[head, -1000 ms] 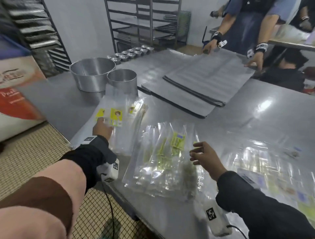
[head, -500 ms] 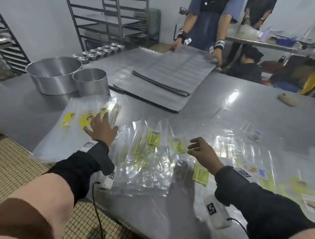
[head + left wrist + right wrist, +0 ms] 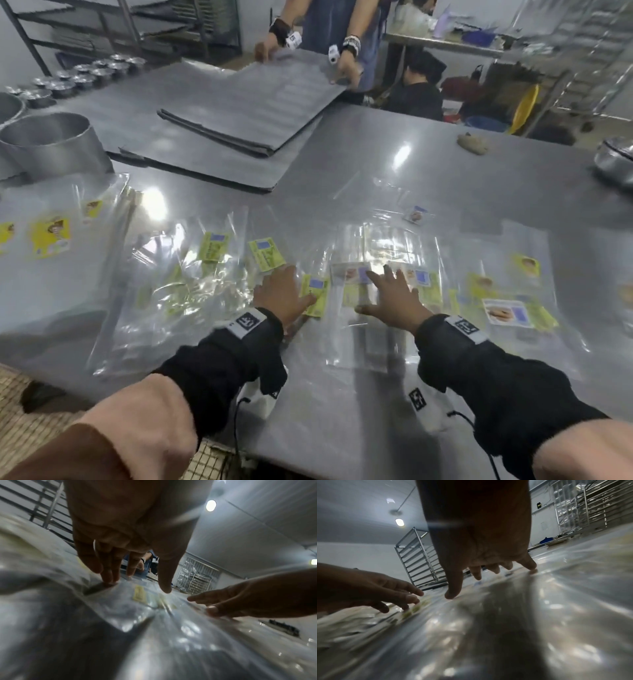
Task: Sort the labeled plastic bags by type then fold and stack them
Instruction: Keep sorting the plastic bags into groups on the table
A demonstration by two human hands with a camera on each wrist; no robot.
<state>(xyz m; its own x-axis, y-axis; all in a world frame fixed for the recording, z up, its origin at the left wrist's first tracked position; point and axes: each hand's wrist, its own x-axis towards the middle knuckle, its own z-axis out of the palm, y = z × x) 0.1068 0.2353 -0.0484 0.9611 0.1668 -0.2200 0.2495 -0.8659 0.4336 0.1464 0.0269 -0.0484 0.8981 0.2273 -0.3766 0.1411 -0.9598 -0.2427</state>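
Observation:
Clear plastic bags with printed labels lie spread over the steel table (image 3: 445, 164). A stack with yellow picture labels (image 3: 51, 236) sits at the far left. A loose pile with green-yellow labels (image 3: 191, 274) lies left of centre. A mixed spread (image 3: 496, 294) covers the right. My left hand (image 3: 284, 294) rests flat, fingers straight, on a bag with a green-yellow label (image 3: 315, 294). My right hand (image 3: 394, 298) lies spread on a clear bag (image 3: 363, 329) beside it. In the wrist views the left hand's fingertips (image 3: 109, 580) and the right hand's fingertips (image 3: 453, 595) touch plastic.
Round metal tins (image 3: 48, 147) stand at the back left, with small cups (image 3: 85, 73) behind. Grey sheets (image 3: 219, 113) cover the far middle, where another person's hands (image 3: 342, 68) hold one. A brown lump (image 3: 474, 144) and a metal bowl (image 3: 616, 164) sit at right.
My left hand left the yellow-label stack and moved right to the bag at centre. My right hand went from hovering loosely curled to lying flat on a bag. The view swung right.

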